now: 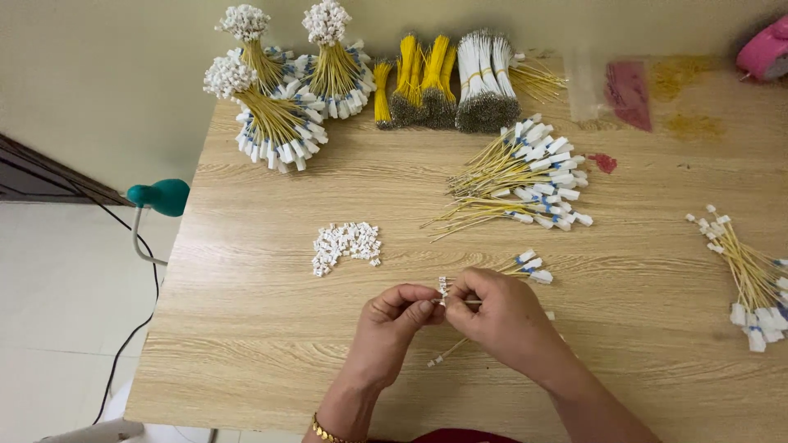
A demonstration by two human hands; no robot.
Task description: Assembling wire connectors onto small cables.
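Wooden table [271, 328], both hands pinching thin yellow wires [525, 267], white connector pile [346, 244] beside, wire bundles [279, 123] behind

Wooden table [271, 328]; three bound wire bundles [283, 78] standing at rear left; teal lamp [162, 197] clamped at left edge; pink object [765, 49] at rear right; clear plastic bags [611, 90] beside it.

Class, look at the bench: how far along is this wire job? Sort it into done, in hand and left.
Done, it seems: three tied bundles with white-capped tops. In hand: left hand and right hand pinch a small white connector onto a wire. Probably left: the loose wire pile and the heap of white connectors.
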